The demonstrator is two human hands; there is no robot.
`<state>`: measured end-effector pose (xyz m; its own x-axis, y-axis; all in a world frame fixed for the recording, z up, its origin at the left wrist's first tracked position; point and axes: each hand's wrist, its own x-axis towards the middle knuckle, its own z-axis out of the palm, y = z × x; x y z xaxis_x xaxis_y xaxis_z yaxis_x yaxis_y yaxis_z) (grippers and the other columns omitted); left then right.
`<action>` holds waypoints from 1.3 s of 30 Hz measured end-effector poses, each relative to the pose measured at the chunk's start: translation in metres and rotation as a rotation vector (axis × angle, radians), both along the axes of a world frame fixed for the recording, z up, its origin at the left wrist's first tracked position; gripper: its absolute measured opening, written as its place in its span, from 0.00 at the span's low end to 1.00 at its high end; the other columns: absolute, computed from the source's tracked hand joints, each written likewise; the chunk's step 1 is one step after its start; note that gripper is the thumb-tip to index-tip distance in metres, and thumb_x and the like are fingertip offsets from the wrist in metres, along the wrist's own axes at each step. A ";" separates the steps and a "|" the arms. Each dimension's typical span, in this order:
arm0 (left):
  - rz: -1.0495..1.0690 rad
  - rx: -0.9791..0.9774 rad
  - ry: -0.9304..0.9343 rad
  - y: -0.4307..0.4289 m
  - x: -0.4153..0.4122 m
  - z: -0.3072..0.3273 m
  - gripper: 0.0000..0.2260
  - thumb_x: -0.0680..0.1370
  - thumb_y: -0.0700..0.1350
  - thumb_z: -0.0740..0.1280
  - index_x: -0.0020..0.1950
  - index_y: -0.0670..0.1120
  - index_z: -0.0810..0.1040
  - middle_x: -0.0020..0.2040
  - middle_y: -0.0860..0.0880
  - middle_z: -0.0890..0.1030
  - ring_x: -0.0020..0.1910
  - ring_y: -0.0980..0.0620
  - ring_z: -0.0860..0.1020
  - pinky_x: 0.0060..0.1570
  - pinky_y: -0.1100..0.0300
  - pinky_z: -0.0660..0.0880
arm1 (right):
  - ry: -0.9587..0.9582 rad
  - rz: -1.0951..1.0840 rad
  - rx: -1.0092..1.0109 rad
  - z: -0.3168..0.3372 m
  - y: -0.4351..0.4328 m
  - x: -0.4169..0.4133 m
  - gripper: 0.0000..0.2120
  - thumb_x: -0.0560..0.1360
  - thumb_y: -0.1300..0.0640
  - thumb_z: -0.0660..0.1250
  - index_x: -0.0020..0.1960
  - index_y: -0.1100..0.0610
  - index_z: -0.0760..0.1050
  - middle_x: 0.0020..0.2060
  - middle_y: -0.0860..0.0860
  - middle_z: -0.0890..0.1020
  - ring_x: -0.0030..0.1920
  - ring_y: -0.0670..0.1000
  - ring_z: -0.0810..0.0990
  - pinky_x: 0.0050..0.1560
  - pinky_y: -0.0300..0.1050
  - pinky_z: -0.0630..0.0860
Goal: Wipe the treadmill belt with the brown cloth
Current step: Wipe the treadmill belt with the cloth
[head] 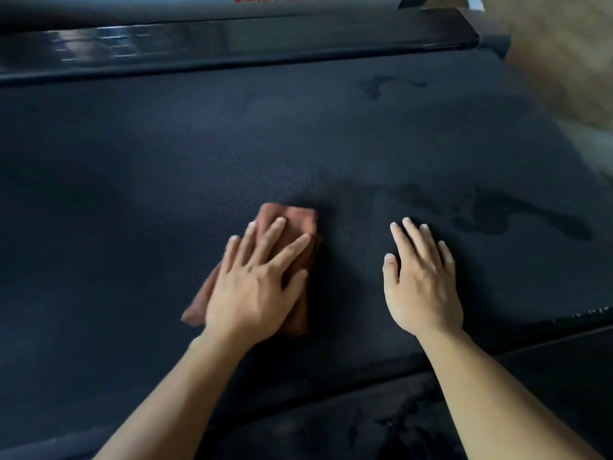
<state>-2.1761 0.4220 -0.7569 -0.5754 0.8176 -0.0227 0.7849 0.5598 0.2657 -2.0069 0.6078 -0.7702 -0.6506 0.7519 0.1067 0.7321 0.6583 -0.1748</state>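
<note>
Brown cloth [292,220], folded, lies on the treadmill belt [199,161] just off the picture's middle toward 8 o'clock. It sits under the left hand [255,283], whose grip is spread, fingers straight and pressing it flat. At 3 o'clock of the cloth and apart from it, the right hand [421,280] rests palm-down on the belt, grip likewise spread. Dark patches [491,214] mark the belt at 2 o'clock of that hand.

A workout space, home or gym unclear: a black textured treadmill belt [232,144] fills the view, its glossy black side rail [232,44] and red-lettered grey housing [199,3] at 12 o'clock.
</note>
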 end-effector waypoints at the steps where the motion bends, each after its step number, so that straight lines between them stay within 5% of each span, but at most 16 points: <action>1: 0.044 -0.010 0.004 -0.016 -0.010 0.000 0.26 0.77 0.65 0.52 0.76 0.66 0.60 0.81 0.55 0.55 0.79 0.44 0.52 0.77 0.45 0.47 | 0.001 0.003 0.004 0.000 0.000 0.000 0.28 0.79 0.47 0.47 0.77 0.52 0.62 0.77 0.48 0.61 0.78 0.52 0.57 0.77 0.55 0.52; 9: 0.461 -0.022 -0.041 0.017 -0.105 0.005 0.24 0.80 0.59 0.56 0.77 0.65 0.58 0.81 0.50 0.53 0.79 0.41 0.48 0.77 0.44 0.44 | 0.010 0.003 0.008 -0.002 0.000 0.001 0.27 0.79 0.47 0.47 0.77 0.52 0.62 0.77 0.48 0.61 0.78 0.52 0.57 0.77 0.55 0.52; 17: 0.197 0.009 -0.015 0.094 -0.044 0.006 0.25 0.79 0.60 0.54 0.78 0.64 0.57 0.81 0.50 0.53 0.79 0.40 0.47 0.77 0.45 0.43 | 0.016 0.003 -0.002 -0.002 0.000 0.001 0.26 0.79 0.48 0.49 0.76 0.52 0.62 0.77 0.48 0.61 0.78 0.53 0.57 0.76 0.55 0.52; 24: 0.052 0.006 -0.008 0.013 0.014 0.004 0.25 0.80 0.63 0.52 0.78 0.66 0.56 0.81 0.53 0.52 0.80 0.43 0.48 0.77 0.47 0.45 | 0.012 -0.001 -0.037 0.004 -0.001 0.001 0.27 0.79 0.47 0.48 0.76 0.52 0.62 0.77 0.48 0.61 0.78 0.52 0.57 0.77 0.55 0.52; 32: 0.385 -0.024 -0.015 -0.072 -0.065 0.002 0.24 0.81 0.60 0.56 0.77 0.66 0.57 0.81 0.52 0.53 0.80 0.42 0.50 0.77 0.44 0.46 | 0.072 -0.065 -0.098 0.009 0.000 -0.009 0.22 0.79 0.53 0.60 0.73 0.54 0.68 0.75 0.50 0.66 0.77 0.55 0.59 0.76 0.57 0.53; 39: 0.608 -0.003 -0.037 -0.057 -0.142 0.005 0.25 0.80 0.59 0.54 0.77 0.66 0.56 0.81 0.51 0.52 0.79 0.43 0.48 0.77 0.45 0.44 | 0.149 0.084 -0.073 0.014 -0.015 -0.078 0.21 0.77 0.48 0.57 0.67 0.54 0.72 0.73 0.53 0.69 0.75 0.59 0.62 0.74 0.60 0.55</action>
